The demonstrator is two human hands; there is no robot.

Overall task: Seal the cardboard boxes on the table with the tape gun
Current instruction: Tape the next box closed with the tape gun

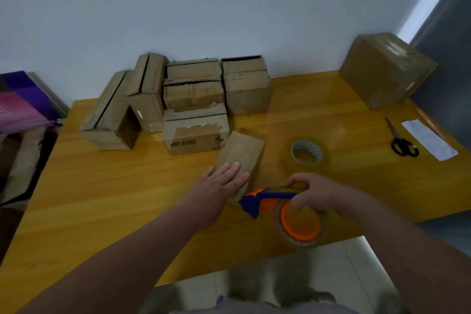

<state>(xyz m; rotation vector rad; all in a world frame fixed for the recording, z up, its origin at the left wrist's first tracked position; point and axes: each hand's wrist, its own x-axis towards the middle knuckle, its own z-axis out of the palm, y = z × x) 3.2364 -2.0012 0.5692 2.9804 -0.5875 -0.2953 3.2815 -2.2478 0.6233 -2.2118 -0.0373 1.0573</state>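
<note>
A small cardboard box [243, 154] lies at an angle on the yellow wooden table [107, 201]. My left hand [224, 177] presses flat on its near end, fingers straight. My right hand [316, 192] grips the handle of an orange and blue tape gun [267, 201] that carries a roll of clear tape. The gun's blue head sits against the box's near right corner. Several more cardboard boxes [195, 112] stand in a cluster at the back of the table against the wall.
A spare roll of clear tape [307, 151] lies right of the small box. Black scissors [402, 141], a paper slip [429, 139] and a pen rest near the right edge. A large taped box [384, 70] sits at the back right corner. Purple items lie off the left side.
</note>
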